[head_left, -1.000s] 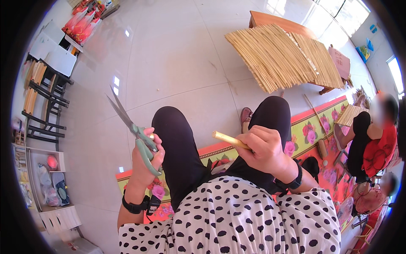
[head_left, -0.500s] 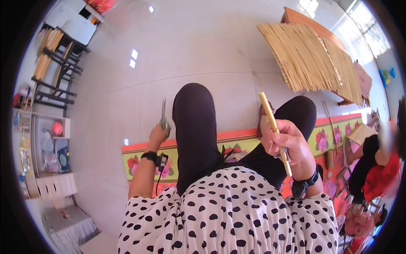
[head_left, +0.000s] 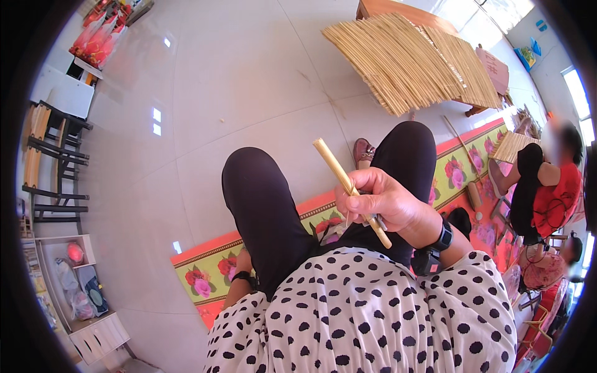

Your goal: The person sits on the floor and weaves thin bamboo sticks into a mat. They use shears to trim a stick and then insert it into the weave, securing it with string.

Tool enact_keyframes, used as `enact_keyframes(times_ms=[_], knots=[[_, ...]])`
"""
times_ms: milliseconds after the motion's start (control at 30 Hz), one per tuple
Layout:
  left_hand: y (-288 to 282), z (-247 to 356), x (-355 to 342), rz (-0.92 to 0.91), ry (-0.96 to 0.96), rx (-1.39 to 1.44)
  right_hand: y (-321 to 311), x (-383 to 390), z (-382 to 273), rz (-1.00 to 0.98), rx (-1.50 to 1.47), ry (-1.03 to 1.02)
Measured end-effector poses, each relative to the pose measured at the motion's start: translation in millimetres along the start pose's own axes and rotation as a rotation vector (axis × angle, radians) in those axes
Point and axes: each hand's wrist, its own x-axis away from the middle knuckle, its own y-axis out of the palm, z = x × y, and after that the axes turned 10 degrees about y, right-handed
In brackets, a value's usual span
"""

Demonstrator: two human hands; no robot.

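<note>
My right hand (head_left: pixel 379 202) is closed round a short pale bamboo piece (head_left: pixel 328 158), held diagonally above my right thigh. A thin strand hangs by my fingers, with a small dark object under them that I cannot make out. My left hand (head_left: pixel 242 258) is down beside my left thigh, mostly hidden behind it, so its fingers and whatever it holds are hidden. The scissors are out of sight. Under my legs lies a floral mat (head_left: pixel 202 286) in red, green and pink.
A bamboo slat screen (head_left: pixel 392 62) lies over a wooden bench (head_left: pixel 388 9) ahead right. A seated person in red (head_left: pixel 559 202) and another person (head_left: pixel 541 270) are at my right, near a stick (head_left: pixel 463 146). Stacked folding tables (head_left: pixel 53 155) and shelves (head_left: pixel 62 273) line the left wall.
My left hand has gone from raised with green-handled scissors to low behind my left thigh, the scissors now out of sight. My right hand has turned the bamboo piece steeper.
</note>
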Motion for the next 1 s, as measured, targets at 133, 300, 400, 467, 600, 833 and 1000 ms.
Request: enact_keyframes(times_ms=[133,300,400,467,600,833,1000], knots=[[-11,3,-10,0.055,0.012,0.079,6,1,-2,0.071,0.114,0.002],[-60,-25,-76,0.353,-0.260,0.163,7,15,-6,0.093,0.112,-0.058],[-150,-19,-81,0.774,-0.147,0.080,5,17,-8,0.046,0.144,-0.124],[-220,25,-89,0.897,-0.071,0.360,1,19,-8,0.058,0.177,-0.189],[-339,230,-45,0.976,0.347,0.444,-5,33,-13,0.063,0.095,-0.262],[-326,472,8,0.510,1.290,-0.118,-22,48,-13,0.081,-0.031,-0.385],[-286,538,-29,0.516,1.521,-0.117,-41,68,-19,0.111,-0.284,-0.409]])
